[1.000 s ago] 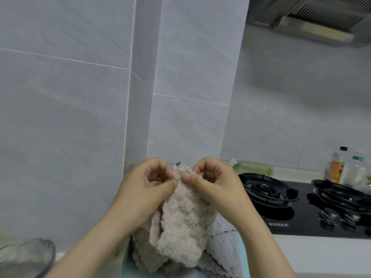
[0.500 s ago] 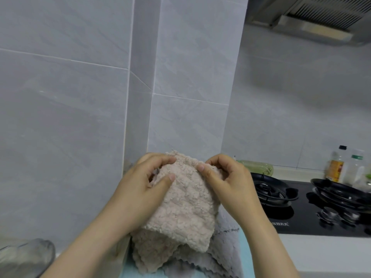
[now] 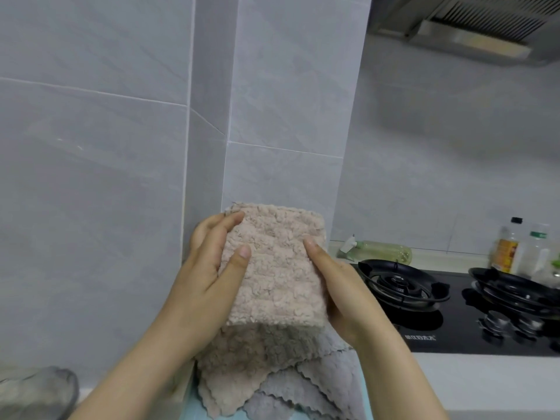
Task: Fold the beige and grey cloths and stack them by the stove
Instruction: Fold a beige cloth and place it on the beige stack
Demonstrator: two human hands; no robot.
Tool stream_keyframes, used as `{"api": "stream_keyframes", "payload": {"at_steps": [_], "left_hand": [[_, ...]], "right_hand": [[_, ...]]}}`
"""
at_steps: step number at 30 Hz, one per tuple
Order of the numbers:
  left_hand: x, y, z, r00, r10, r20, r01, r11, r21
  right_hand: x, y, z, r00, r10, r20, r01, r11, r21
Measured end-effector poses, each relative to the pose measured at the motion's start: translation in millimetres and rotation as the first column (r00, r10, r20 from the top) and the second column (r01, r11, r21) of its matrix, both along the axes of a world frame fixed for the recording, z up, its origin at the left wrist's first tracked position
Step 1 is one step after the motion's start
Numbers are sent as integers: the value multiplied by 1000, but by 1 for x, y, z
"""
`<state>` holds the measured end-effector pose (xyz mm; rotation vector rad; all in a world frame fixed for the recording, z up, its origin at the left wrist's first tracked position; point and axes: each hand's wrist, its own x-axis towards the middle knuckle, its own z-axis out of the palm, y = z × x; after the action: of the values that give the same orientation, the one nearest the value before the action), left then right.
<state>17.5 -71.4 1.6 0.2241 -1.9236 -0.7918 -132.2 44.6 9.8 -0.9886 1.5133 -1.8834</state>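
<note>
I hold a fluffy beige cloth (image 3: 277,268) folded into a flat rectangle, raised in front of the tiled wall corner. My left hand (image 3: 212,274) grips its left edge, thumb on the front. My right hand (image 3: 336,294) grips its right edge, fingers behind. Below it, another beige cloth (image 3: 257,368) lies loosely on a pile, over grey cloths (image 3: 306,395) with scalloped edges. The black gas stove (image 3: 454,322) is to the right of the pile.
A light-blue surface (image 3: 189,412) shows under the pile. A white counter (image 3: 485,386) runs in front of the stove. A green bottle (image 3: 385,251) lies behind the left burner, and bottles (image 3: 509,248) stand at the far right. A glass bowl (image 3: 33,392) sits at the lower left. A range hood (image 3: 485,28) hangs above.
The beige cloth went from a bunched strip pinched at its top to a flat folded rectangle. My hands moved apart to its two side edges.
</note>
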Motion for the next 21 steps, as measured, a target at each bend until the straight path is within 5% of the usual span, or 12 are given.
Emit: {"api": "stream_keyframes", "payload": {"at_steps": [5,8,15,21], "left_hand": [[-10,-1,-10,997,-9,72,7,999,31],[-12,1,-15,998,-22,56,19,998,55],[-41,18,-4,991,-89,97,78,991,111],[-87,67,75,971,-208,118,182,963,200]], "right_hand": [[9,-7,-8,804,-444,-395,403,896,-187],[8,-3,-5,725,-480,-494,439,875,-206],[-17,27,1,708,-505,-493,523,845,-113],[-47,91,80,709,-572,-411,611,790,-46]]}}
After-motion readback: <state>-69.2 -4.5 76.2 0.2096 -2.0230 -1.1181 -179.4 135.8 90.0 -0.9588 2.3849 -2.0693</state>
